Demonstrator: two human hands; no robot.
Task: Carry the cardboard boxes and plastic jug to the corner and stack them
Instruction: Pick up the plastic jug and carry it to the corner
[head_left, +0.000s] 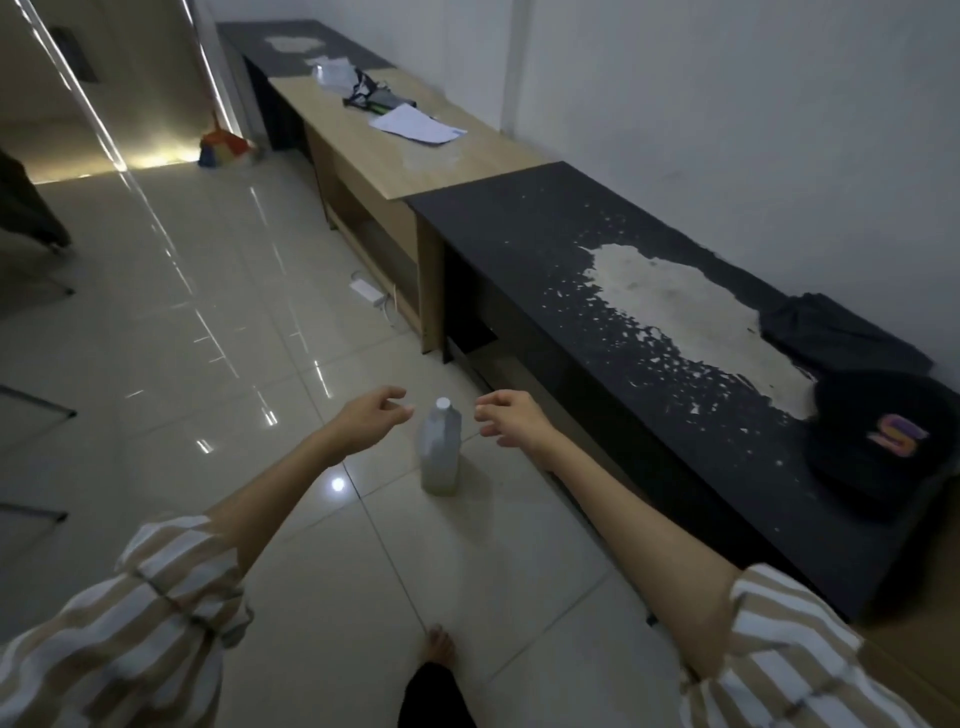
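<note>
Translucent white plastic jug (441, 451) with a pale screw cap, upright on the glossy tiled floor (156, 322) beside a worn black desk (597, 270), left hand (375, 415) and right hand (511, 417) flanking its top, fingers loosely curled, empty, neither touching it, striped sleeves below

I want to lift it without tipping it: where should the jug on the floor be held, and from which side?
Grip the jug around its upper body just below the cap, coming down from above. It stands upright on the tile, narrow and tall, with the left hand and right hand open at either side of its top.
</note>
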